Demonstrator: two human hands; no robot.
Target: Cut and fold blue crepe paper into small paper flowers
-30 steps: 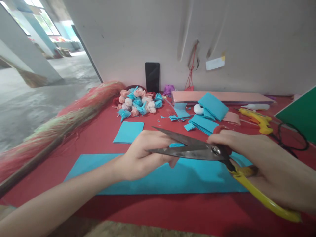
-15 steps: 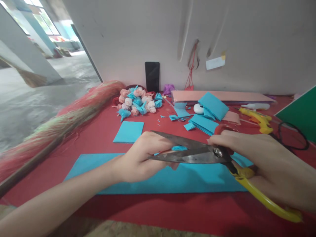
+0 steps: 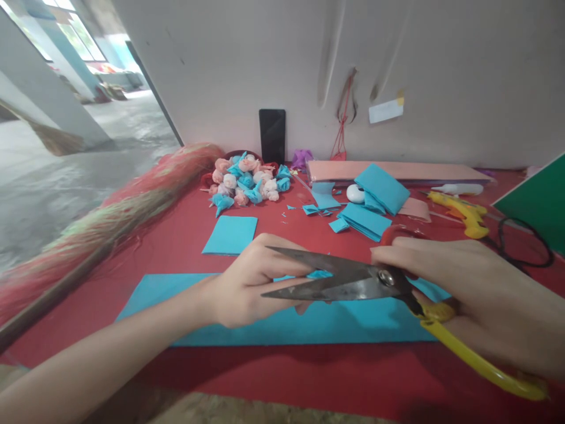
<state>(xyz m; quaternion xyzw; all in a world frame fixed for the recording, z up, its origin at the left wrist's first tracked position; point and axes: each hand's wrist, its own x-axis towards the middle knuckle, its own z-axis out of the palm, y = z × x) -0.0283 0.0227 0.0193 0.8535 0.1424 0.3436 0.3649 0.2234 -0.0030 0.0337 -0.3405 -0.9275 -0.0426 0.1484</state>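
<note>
**Open scissors (image 3: 359,288) lie across the left hand (image 3: 247,282)**

Paper flowers (image 3: 245,181), a black phone (image 3: 272,135), folded blue papers (image 3: 365,221) and a yellow glue gun (image 3: 463,215) occupy the red desk (image 3: 273,377). The blades partly hide the small blue piece (image 3: 319,274) pinched in the left hand's grip. The right hand's (image 3: 468,294) grip is closed around the scissors' handles, right of that piece. Both hands are above the long blue sheet (image 3: 318,330). Compared with the first frame, the blade tips sit lower.
</note>
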